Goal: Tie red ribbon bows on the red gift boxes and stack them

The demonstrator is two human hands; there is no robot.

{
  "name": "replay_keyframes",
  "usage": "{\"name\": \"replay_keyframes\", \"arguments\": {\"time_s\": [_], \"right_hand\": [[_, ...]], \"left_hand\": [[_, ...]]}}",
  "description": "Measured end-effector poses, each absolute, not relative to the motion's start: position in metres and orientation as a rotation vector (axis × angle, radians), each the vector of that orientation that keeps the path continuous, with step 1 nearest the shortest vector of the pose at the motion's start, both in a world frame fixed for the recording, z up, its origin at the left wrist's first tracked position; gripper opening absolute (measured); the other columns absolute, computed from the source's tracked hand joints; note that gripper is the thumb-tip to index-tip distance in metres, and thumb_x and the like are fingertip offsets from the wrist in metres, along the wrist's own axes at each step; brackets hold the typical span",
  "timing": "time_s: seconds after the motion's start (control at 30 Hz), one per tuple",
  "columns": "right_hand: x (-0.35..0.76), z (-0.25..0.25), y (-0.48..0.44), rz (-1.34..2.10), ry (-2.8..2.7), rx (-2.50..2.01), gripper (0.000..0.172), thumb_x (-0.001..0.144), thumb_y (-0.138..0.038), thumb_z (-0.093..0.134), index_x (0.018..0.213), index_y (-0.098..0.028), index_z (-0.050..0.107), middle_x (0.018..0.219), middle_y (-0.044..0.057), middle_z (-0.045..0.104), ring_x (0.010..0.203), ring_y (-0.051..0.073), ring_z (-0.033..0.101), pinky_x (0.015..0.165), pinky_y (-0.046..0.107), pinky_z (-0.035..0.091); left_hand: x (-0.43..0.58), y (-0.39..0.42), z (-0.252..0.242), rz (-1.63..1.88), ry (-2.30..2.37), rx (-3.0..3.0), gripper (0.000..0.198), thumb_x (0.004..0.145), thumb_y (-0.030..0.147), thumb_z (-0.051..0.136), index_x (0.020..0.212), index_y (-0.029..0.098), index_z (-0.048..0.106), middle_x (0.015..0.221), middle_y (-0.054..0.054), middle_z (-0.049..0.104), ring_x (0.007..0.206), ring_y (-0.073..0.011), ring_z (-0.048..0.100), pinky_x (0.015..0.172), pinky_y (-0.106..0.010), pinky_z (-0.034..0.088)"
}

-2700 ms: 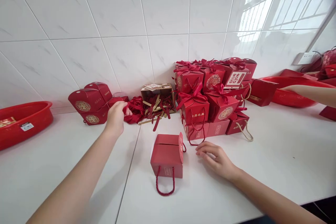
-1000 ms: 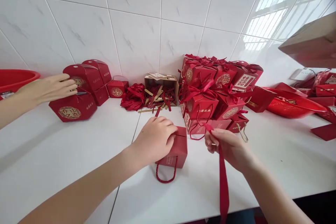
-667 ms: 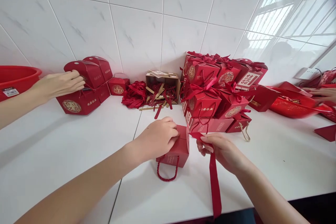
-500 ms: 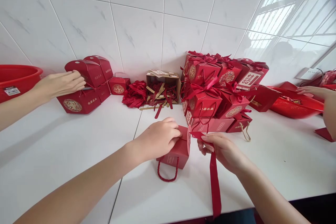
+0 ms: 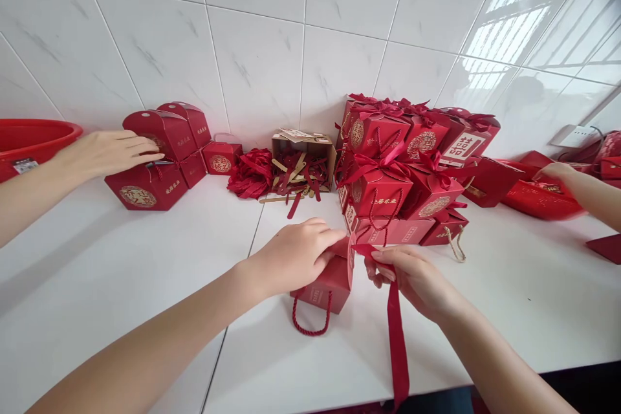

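Observation:
In front of me on the white table stands a red gift box (image 5: 323, 291) with a twisted red cord handle (image 5: 311, 331) hanging from its near side. My left hand (image 5: 303, 252) grips the box's top from the left, its index finger stretched toward the raised right flap (image 5: 350, 259); the thumb is partly hidden. Just right of the box, my right hand (image 5: 412, 275) pinches a dark red ribbon (image 5: 398, 336) between thumb and fingers. One short end points at the flap, and the long tail hangs down past the table's front edge.
Stacked boxes with bows (image 5: 383, 187) stand behind to the right. A carton of ribbon strips (image 5: 303, 171) and a red ribbon bundle (image 5: 251, 173) lie at the wall. Other people's hands reach for boxes (image 5: 150, 187) at left and a red basin (image 5: 538, 200) at right.
My left index finger has stretched out toward the flap. My right hand and the ribbon stay nearly still. The other person's hand at right has dipped into the basin.

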State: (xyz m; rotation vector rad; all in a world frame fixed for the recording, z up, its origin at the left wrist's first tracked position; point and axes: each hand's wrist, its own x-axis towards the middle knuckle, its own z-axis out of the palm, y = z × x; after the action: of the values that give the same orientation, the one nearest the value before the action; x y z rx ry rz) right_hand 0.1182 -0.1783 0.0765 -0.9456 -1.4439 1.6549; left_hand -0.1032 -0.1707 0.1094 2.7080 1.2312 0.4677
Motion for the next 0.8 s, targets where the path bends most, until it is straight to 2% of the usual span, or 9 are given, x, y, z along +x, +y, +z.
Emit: {"name": "replay_keyframes", "arguments": {"time_s": [0.13,0.27,0.33,0.4,0.47,0.53,0.57,0.7,0.8], "right_hand": [[0.111,0.079,-0.177,1.672,-1.465,-0.942,0.038,0.085,-0.032,0.054,0.052,-0.018,0.043,0.061,0.0,0.046,0.068,0.015,0.046,0.065,0.03,0.035],[0.103,0.081,-0.177,1.644,-1.549,-0.943,0.04,0.087,-0.038,0.053,0.053,-0.019,0.042,0.06,-0.001,0.043,0.065,0.014,0.044,0.063,0.029,0.035],[0.101,0.081,-0.177,1.515,-1.631,-1.023,0.041,0.088,-0.044,0.052,0.057,-0.019,0.044,0.062,-0.001,0.044,0.065,0.014,0.043,0.064,0.03,0.036],[0.1,0.08,-0.175,1.213,-1.676,-1.146,0.036,0.088,-0.05,0.052,0.07,-0.019,0.053,0.073,0.001,0.052,0.071,0.016,0.047,0.067,0.031,0.04],[0.098,0.08,-0.174,0.906,-1.678,-1.191,0.033,0.088,-0.051,0.053,0.097,-0.02,0.058,0.097,0.006,0.057,0.088,0.02,0.052,0.074,0.033,0.044],[0.094,0.082,-0.172,0.81,-1.711,-1.136,0.037,0.089,-0.05,0.051,0.117,-0.025,0.054,0.119,0.008,0.052,0.107,0.022,0.05,0.082,0.034,0.046],[0.092,0.084,-0.171,0.834,-1.739,-1.088,0.037,0.09,-0.049,0.051,0.12,-0.027,0.053,0.124,0.008,0.051,0.113,0.023,0.048,0.085,0.035,0.046],[0.079,0.099,-0.17,0.988,-1.778,-0.867,0.019,0.091,-0.04,0.055,0.092,-0.024,0.064,0.116,0.005,0.057,0.112,0.021,0.052,0.093,0.035,0.044],[0.08,0.115,-0.177,1.002,-1.632,-0.711,0.015,0.092,-0.034,0.055,0.085,-0.024,0.064,0.103,0.002,0.063,0.101,0.018,0.058,0.09,0.033,0.044]], "left_hand": [[-0.1,-0.171,0.105,0.62,1.172,2.71,0.034,0.086,0.016,0.057,0.119,0.022,0.061,0.094,-0.004,0.068,0.09,-0.0198,0.062,0.079,-0.032,0.051],[-0.097,-0.168,0.096,0.9,1.043,2.857,0.018,0.087,0.013,0.056,0.098,0.017,0.069,0.087,-0.004,0.07,0.092,-0.021,0.061,0.086,-0.036,0.05],[-0.097,-0.165,0.093,1.052,1.011,2.945,0.021,0.088,0.01,0.052,0.085,0.017,0.071,0.083,-0.004,0.071,0.092,-0.022,0.061,0.087,-0.038,0.049],[-0.099,-0.163,0.094,1.228,1.034,2.961,0.023,0.088,0.009,0.052,0.08,0.017,0.072,0.079,-0.005,0.07,0.091,-0.0223,0.061,0.087,-0.04,0.05],[-0.102,-0.162,0.099,1.4,1.088,2.901,0.019,0.087,0.012,0.055,0.081,0.016,0.072,0.077,-0.005,0.069,0.087,-0.0214,0.061,0.083,-0.039,0.051],[-0.105,-0.164,0.106,1.554,1.123,2.817,0.014,0.085,0.014,0.058,0.083,0.016,0.072,0.079,-0.006,0.069,0.083,-0.02,0.061,0.08,-0.036,0.052],[-0.106,-0.166,0.111,1.607,1.133,2.787,0.013,0.084,0.014,0.06,0.084,0.016,0.072,0.08,-0.006,0.069,0.082,-0.0193,0.062,0.077,-0.035,0.053],[-0.11,-0.177,0.127,1.631,1.246,2.758,0.01,0.082,0.019,0.063,0.083,0.019,0.073,0.083,-0.004,0.07,0.081,-0.0189,0.062,0.076,-0.033,0.052],[-0.116,-0.185,0.135,1.323,1.572,2.704,0.025,0.083,0.029,0.06,0.106,0.021,0.069,0.101,-0.006,0.068,0.087,-0.022,0.063,0.073,-0.034,0.051]]}}
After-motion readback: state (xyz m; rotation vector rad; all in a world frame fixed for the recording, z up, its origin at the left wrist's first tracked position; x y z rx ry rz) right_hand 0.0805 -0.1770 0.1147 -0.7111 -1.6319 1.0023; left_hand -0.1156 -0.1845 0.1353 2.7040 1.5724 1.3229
